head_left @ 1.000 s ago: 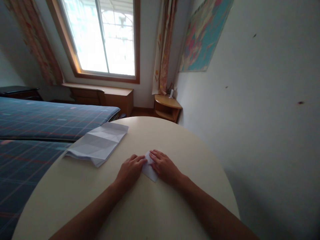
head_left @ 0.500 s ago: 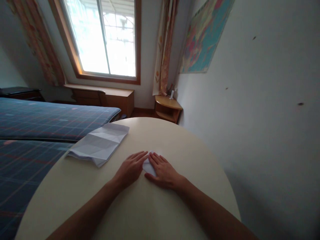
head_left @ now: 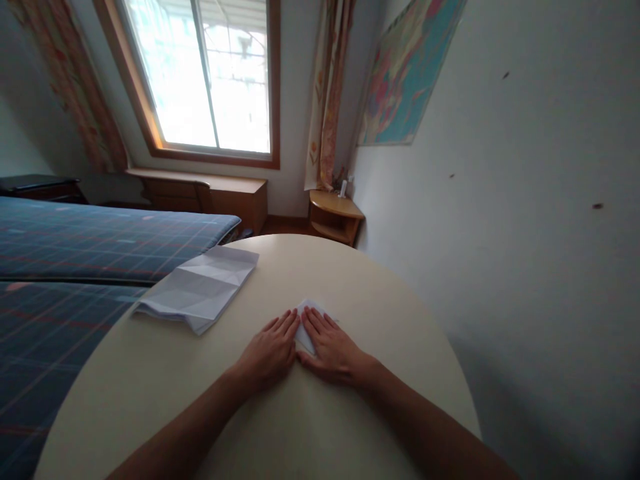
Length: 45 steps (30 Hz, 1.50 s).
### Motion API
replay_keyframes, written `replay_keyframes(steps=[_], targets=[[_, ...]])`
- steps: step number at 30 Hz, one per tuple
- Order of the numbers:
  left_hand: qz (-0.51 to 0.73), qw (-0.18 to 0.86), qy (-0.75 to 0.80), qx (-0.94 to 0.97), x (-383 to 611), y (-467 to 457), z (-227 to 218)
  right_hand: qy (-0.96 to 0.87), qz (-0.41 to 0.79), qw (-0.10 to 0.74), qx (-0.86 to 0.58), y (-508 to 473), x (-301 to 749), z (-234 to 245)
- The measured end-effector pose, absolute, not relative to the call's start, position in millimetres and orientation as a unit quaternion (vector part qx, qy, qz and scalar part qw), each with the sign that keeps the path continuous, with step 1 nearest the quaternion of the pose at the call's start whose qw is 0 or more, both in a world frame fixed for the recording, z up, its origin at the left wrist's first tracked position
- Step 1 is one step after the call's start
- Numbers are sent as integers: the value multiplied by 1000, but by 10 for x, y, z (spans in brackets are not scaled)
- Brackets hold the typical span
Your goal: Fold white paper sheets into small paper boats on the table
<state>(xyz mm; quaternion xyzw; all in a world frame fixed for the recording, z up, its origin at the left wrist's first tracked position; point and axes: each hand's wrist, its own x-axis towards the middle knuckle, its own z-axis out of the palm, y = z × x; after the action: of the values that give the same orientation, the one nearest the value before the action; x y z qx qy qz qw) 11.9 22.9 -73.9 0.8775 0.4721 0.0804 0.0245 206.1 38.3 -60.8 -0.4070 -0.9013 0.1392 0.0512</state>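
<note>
The small folded paper (head_left: 305, 340) lay flat near the middle of the round desk (head_left: 320, 273), in the gap between my two grips, well in from the far edge. My right grip (head_left: 331, 348) was the nearer: its palm and fingers covered the right part, fingers stretched out and pointing toward the far edge, pinching nothing. My left grip (head_left: 271, 347) lay alongside, fingers straight and close together, their tips at the left border of the paper. With so much covered, I could not tell its long axis surely, though the visible strip ran away from me, its tip toward the far edge. The larger creased paper (head_left: 203, 287) lay well apart, at the far-left edge of the desk.
</note>
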Motion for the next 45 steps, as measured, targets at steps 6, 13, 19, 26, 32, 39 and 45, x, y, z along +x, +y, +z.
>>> replay_keyframes(steps=[6,13,19,26,32,39,45], targets=[[49,18,495,867,130,168,-672,-871,174,-2,-460,333,2153,-432],[37,53,494,867,94,157,-585,-850,121,-9,-513,245,2179,-462],[56,59,485,871,31,173,-606,-884,111,9,-455,480,2004,-527],[73,40,472,878,-40,231,-709,-871,114,9,-478,819,1784,-537],[66,26,476,876,-79,242,-731,-874,109,19,-474,731,1768,-582],[71,27,481,874,-63,221,-693,-899,133,-3,-418,391,1959,-499],[48,-5,517,855,-19,109,-591,-878,136,-12,-459,286,2176,-450]])
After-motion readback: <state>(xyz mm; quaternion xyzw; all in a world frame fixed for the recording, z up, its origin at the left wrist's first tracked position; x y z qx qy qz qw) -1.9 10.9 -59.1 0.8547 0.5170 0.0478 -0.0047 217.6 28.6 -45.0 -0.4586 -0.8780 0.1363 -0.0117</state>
